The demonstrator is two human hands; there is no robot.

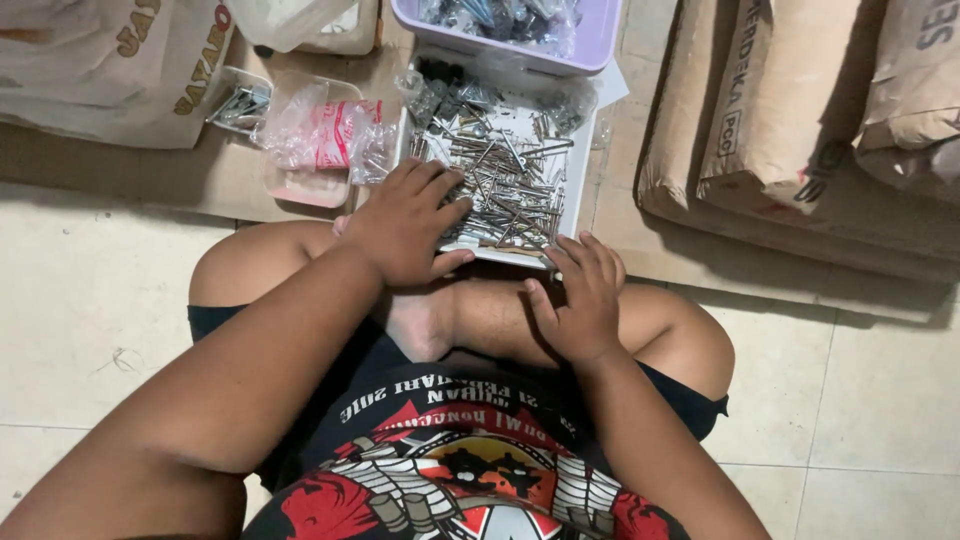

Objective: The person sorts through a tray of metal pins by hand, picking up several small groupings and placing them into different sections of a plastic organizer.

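Note:
A white tray (583, 170) full of several loose nails and screws (505, 175) lies on the floor in front of my crossed legs. My left hand (405, 225) rests palm down on the tray's near left part, fingers spread over the nails. At the tray's near right corner is my right hand (580, 295), fingers curled loosely, touching the tray's near edge and my shin. Whether either hand pinches a nail is hidden.
A lilac tub (590, 45) of bagged hardware stands behind the tray. Left of it lie a pink tray (300, 185) with clear plastic bags (320, 130) and a small container of screws (238, 105). Brown sacks (790, 120) are stacked at right, a white sack (110, 60) at left.

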